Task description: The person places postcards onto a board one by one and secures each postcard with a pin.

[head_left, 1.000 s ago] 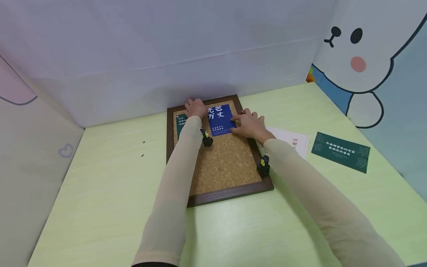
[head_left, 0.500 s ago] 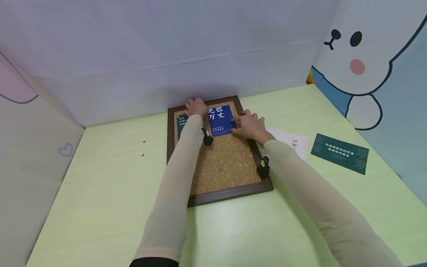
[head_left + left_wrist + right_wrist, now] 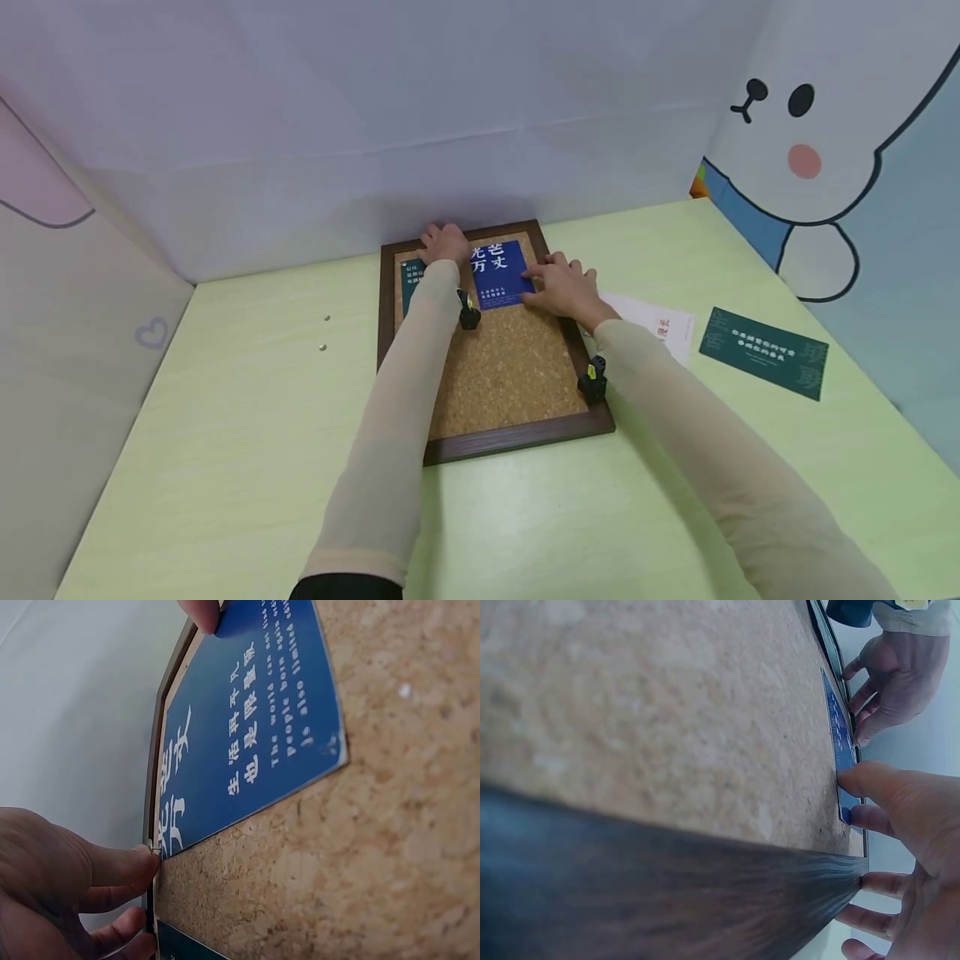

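A blue card [image 3: 501, 275] with white lettering lies on a cork board [image 3: 504, 375] framed in dark wood. At its upper left corner is my left hand [image 3: 446, 243], whose thumb and forefinger pinch a small shiny thumbtack [image 3: 155, 848] there. My right hand [image 3: 564, 287] rests over the board's right side; thumb and forefinger press the card's right edge, with the other fingers spread across the wooden frame [image 3: 802, 900]. Left of the blue card, a dark green card [image 3: 411, 279] is partly hidden by my left arm.
Two small thumbtacks, the nearer thumbtack [image 3: 322, 347] and the farther thumbtack [image 3: 327, 317], lie on the pale green table [image 3: 225, 433] left of the board. To the right lie a white card [image 3: 660, 321], partly under my right arm, and another green card [image 3: 765, 352]. A white wall [image 3: 360, 117] stands behind.
Both hands stay in place on the blue card and board. The whole head view shifts slightly downward; nothing else visibly moves.
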Tool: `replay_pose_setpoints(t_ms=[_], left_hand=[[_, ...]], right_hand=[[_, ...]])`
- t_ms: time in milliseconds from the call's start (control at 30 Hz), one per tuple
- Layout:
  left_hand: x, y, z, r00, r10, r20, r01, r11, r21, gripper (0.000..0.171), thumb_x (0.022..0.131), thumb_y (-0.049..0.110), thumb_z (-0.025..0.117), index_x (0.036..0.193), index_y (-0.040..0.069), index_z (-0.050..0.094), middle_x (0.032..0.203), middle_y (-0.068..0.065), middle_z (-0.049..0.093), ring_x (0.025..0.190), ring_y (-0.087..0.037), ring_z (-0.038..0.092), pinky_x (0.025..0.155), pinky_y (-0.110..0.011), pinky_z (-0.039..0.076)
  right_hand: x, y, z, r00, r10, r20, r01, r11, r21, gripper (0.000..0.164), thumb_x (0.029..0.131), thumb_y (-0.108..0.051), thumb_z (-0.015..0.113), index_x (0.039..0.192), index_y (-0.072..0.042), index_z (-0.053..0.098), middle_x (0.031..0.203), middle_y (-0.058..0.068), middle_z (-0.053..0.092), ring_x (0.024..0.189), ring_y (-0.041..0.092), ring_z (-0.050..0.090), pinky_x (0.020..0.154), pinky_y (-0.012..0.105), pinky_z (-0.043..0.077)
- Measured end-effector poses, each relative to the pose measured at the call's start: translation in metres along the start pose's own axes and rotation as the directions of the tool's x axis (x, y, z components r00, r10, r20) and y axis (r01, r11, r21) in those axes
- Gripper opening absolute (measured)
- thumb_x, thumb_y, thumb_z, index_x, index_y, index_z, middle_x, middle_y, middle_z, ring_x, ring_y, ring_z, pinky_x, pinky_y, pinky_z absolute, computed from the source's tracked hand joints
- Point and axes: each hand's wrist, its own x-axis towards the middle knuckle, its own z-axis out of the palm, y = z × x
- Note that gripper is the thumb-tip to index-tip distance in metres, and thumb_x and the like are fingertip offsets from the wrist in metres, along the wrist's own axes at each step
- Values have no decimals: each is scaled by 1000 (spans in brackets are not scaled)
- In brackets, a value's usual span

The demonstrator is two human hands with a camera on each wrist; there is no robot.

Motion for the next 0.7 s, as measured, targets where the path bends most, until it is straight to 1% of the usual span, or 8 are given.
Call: replay_pose_setpoints(t_ms=[100,300,533,700], left_hand=[[-1,0,0,1000,-1,1,1,1000,3,23,99,19,53,117,7,59,140,-16,38,131,-34,31,112,-55,24],[-6,1,0,1000,14,-19,-14,1000,12,24,97,19,57,116,5,60,139,-17,40,130,-34,32,112,-56,24],[-1,2,3,1000,7,-7,-7,998,62,25,99,21,54,119,7,59,141,-17,38,131,-35,32,112,-57,23],[2,1,2,1000,15,-11,-14,998,62,27,98,22,55,121,7,59,140,-17,40,132,-35,33,112,-59,22]], right_hand=[[-1,0,0,1000,-1,2,1,1000,0,54,91,-45,63,141,-25,54,154,16,30,129,43,35,103,63,25],[-3,-1,0,1000,-6,6,6,1000,-1,55,91,-45,63,141,-24,54,154,16,31,129,43,35,102,63,25],[-1,0,1,1000,-8,-3,8,1000,4,55,91,-45,64,141,-24,54,154,16,31,128,42,35,102,62,25],[-1,0,1,1000,-6,-4,6,1000,2,55,91,-45,63,141,-25,54,155,15,30,129,42,35,102,62,25]])
